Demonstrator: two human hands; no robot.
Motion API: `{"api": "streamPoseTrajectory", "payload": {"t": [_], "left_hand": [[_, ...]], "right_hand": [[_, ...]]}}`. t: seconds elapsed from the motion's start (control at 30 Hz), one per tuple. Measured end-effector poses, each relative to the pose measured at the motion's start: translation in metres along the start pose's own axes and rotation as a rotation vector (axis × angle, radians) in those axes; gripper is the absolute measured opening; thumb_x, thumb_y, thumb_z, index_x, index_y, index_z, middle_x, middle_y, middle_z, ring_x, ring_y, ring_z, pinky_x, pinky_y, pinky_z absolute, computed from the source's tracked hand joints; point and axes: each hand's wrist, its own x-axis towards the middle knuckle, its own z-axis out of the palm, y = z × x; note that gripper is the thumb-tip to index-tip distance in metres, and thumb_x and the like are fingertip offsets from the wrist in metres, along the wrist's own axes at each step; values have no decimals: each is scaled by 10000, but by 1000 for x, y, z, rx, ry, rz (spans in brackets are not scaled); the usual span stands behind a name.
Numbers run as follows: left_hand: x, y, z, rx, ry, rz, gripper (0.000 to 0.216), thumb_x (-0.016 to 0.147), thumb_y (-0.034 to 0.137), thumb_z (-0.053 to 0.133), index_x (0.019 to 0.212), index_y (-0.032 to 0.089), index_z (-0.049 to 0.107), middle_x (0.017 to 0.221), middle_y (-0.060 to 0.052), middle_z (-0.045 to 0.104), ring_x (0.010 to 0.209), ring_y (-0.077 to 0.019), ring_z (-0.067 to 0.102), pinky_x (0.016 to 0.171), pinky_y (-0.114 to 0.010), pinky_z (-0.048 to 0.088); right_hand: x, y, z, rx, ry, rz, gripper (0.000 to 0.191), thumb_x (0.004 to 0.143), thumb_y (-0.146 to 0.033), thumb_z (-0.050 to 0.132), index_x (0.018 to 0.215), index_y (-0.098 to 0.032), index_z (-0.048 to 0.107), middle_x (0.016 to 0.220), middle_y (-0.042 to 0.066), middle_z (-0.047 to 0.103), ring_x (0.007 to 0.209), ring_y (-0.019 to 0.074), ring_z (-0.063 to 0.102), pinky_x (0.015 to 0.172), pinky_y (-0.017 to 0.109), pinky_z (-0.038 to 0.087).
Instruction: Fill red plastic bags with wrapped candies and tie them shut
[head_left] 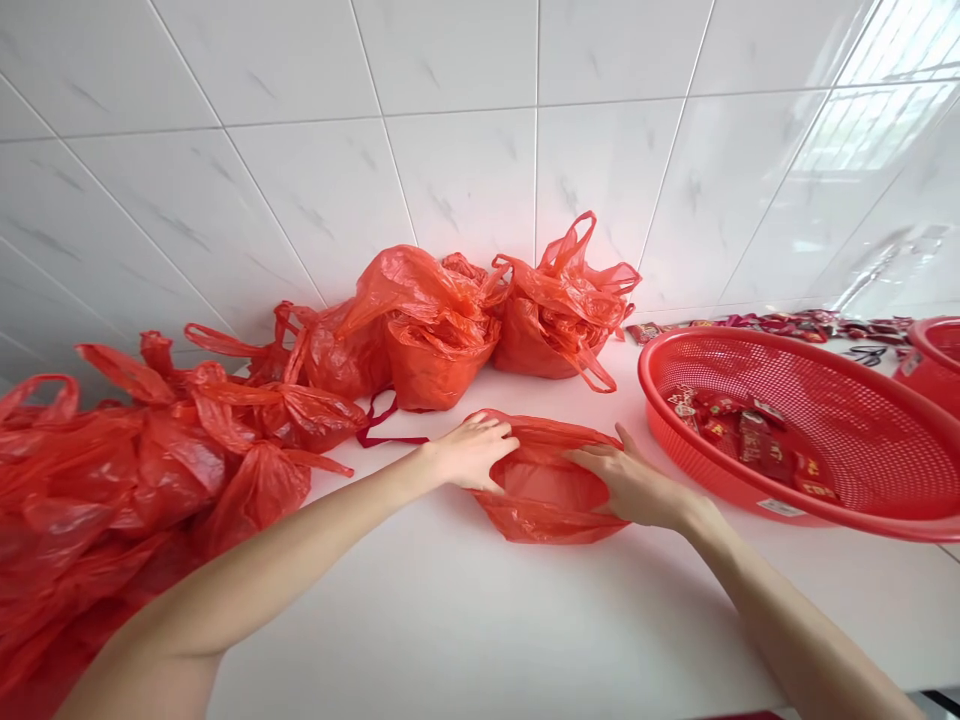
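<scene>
A thin red plastic bag (551, 525) sits on the white tabletop with its mouth spread wide, and its inside looks bare. On its left side, my left hand (474, 452) curls its fingers over the rim and holds the film. My right hand (637, 485) grips the opposite side, with fingers reaching inside the mouth and the thumb pointing up. To the right of that hand stands a large red plastic basket (885, 440), with several small red packets (761, 445) lying in its bottom.
Two filled red bags (435, 360) (544, 335) stand against the tiled wall. Knotted red bags (142, 470) pile up along the left. A dark red strap (379, 425) lies behind my left hand. More packets (810, 325), black scissors (866, 355) and another red basket (941, 345) are at the right.
</scene>
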Motion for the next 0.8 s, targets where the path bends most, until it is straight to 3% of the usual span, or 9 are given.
{"api": "streamPoseTrajectory", "payload": {"t": [0.1,0.2,0.37,0.47,0.53,0.7,0.8], "left_hand": [[-3,-2,7,-6,1,-31,651,681,575,790,1187,190,647,1316,-147,625,1263,-351,543,1077,-440,382],[-5,3,9,-11,-16,-46,665,639,580,811,1145,175,659,1300,-163,628,1287,-377,522,1129,-474,333],[-8,15,-2,-31,-27,-47,442,704,546,780,928,173,705,1111,-134,688,1178,-340,583,1140,-523,306],[-10,19,-10,-84,54,-16,272,848,455,678,873,186,711,987,-83,719,1089,-274,625,1159,-490,285],[-12,19,-11,-123,111,7,264,874,448,653,912,195,716,1010,-71,731,1114,-263,624,1196,-481,234],[-15,17,6,-155,46,-43,702,675,553,788,1254,189,632,1391,-157,594,1373,-372,458,1184,-519,281],[-16,16,13,-180,-24,-98,836,623,526,821,1340,174,576,1485,-185,504,1426,-404,391,1163,-518,324]], "right_hand": [[0,2,-1,-11,-28,33,781,746,-72,669,1494,-190,475,1493,180,533,1359,360,517,1204,679,3],[-1,3,-2,-29,-46,49,791,762,-117,687,1511,-201,448,1522,187,499,1389,351,487,1190,691,-19],[-3,0,-5,26,68,-32,660,805,-144,644,1450,-200,517,1440,160,592,1362,301,518,1216,649,33],[-3,-1,-5,27,156,-43,560,840,-176,632,1395,-204,569,1336,147,671,1288,297,580,1218,639,72],[-2,-2,-4,-8,151,-28,558,849,-213,646,1401,-197,564,1334,160,669,1271,311,591,1211,655,68],[0,0,1,-107,3,63,765,803,-260,735,1510,-211,446,1463,202,557,1357,375,509,1181,718,69],[0,2,1,-83,-23,107,774,814,-267,737,1522,-206,432,1494,209,523,1368,373,499,1187,710,47]]}}
